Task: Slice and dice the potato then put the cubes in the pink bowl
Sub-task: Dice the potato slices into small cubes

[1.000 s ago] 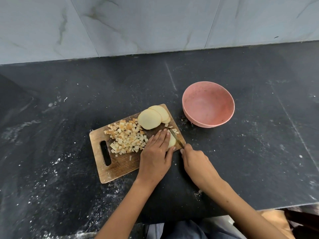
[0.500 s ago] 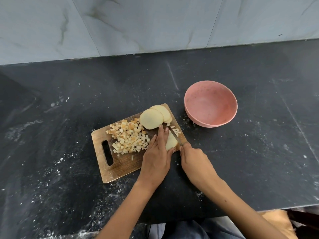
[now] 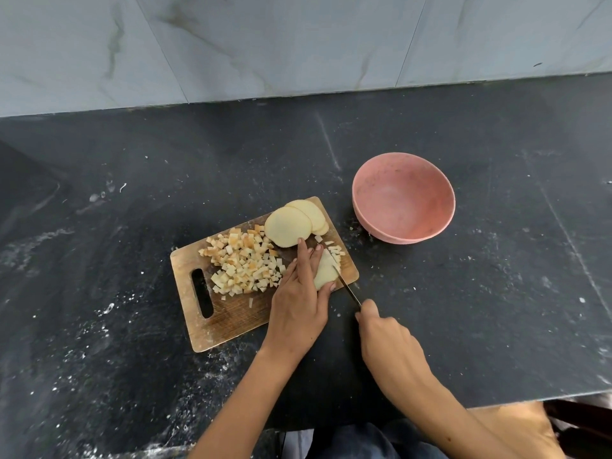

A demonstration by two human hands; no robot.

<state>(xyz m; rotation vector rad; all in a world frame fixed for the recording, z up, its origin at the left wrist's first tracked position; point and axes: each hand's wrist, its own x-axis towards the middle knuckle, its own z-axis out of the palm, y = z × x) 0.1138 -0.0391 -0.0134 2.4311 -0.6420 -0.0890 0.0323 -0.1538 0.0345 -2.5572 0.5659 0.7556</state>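
Observation:
A wooden cutting board lies on the black counter. On it sit a pile of potato cubes, a stack of round potato slices at the far corner, and one slice near the right edge. My left hand presses that slice down with straight fingers. My right hand grips a knife whose blade lies against the slice's right side. A few strips lie just beyond it. The pink bowl stands empty to the right of the board.
The dark stone counter is dusted with white specks and ends at a front edge near my body. A pale marble-tiled wall rises behind it. Bare counter lies to the left and right of the board.
My right hand has drawn back toward me, pulling the knife along the slice. My left hand's fingers have stretched further forward over the slice.

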